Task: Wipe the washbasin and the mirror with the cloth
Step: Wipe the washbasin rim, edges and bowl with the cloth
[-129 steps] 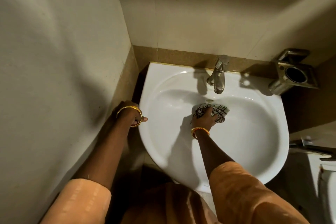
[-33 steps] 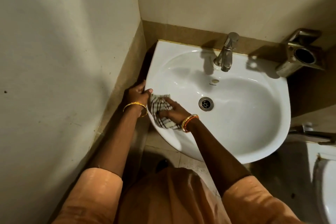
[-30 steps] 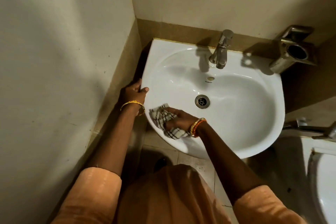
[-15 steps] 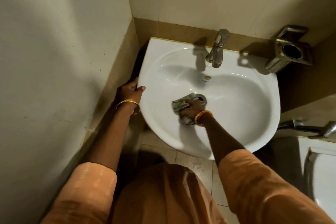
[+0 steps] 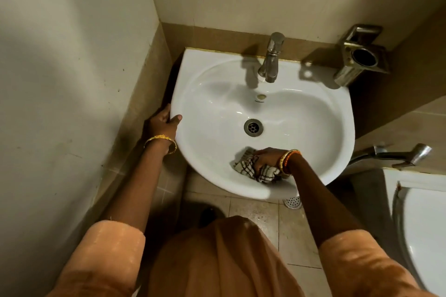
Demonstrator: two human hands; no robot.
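The white washbasin (image 5: 313, 113) hangs in the corner against the back wall, with a steel tap (image 5: 271, 59) at its rear and a drain (image 5: 253, 127) in the middle. My right hand (image 5: 268, 158) presses a checked cloth (image 5: 246, 169) against the near inner slope of the bowl, below the drain. My left hand (image 5: 163, 124) grips the basin's left rim, thumb on top. No mirror is in view.
A metal holder (image 5: 362, 55) is fixed to the wall right of the tap. A spray handle (image 5: 395, 155) and a white toilet (image 5: 424, 229) stand at the right. The left wall runs close beside the basin. A floor drain (image 5: 293, 202) lies below the bowl.
My right hand has slid the cloth from the drain down to the near side of the bowl, uncovering the drain. My left hand stays on the left rim.
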